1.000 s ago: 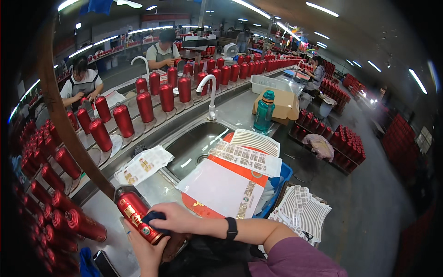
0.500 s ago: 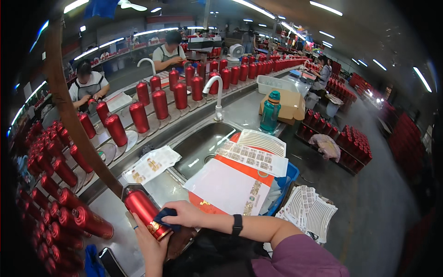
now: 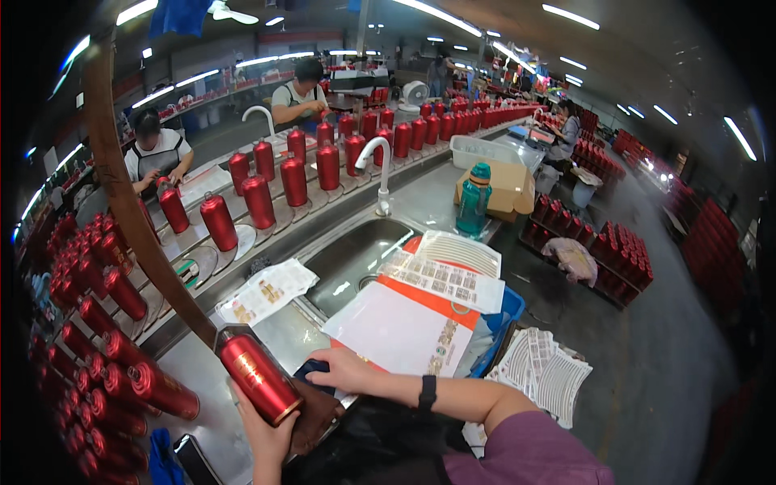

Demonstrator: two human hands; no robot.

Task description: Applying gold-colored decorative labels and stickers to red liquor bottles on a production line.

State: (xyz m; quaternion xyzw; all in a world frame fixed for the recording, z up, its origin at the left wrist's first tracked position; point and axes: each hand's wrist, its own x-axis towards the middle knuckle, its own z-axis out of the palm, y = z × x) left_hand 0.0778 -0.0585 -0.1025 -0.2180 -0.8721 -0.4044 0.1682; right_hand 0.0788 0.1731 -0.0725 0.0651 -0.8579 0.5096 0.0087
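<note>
My left hand [image 3: 271, 440] is closed around a red metallic bottle [image 3: 257, 373], which lies tilted with its base toward me. Gold lettering shows on the bottle's upper side. Underneath its lower right side is a brown, block-like support [image 3: 317, 420]. My right hand [image 3: 346, 372] grips a folded dark blue cloth [image 3: 310, 372] just right of the bottle, apart from it. Left of the sink lies a sheet of gold decals [image 3: 268, 293]. In front of the sink, a white sheet [image 3: 392, 319] lies over orange-red paper.
Red bottles stand on a conveyor [image 3: 275, 220] beyond the sink [image 3: 347, 259]. More bottles [image 3: 162, 388] crowd my left, near a phone [image 3: 196, 459]. A wooden post [image 3: 129, 186] rises at left. A teal water bottle [image 3: 474, 198] and cardboard box [image 3: 509, 187] stand behind. Co-workers sit across.
My right hand and the cloth have come off the bottle, shifting right. The held bottle has been rolled, so lettering replaces the gold emblem on top. Conveyor bottles have moved slightly right.
</note>
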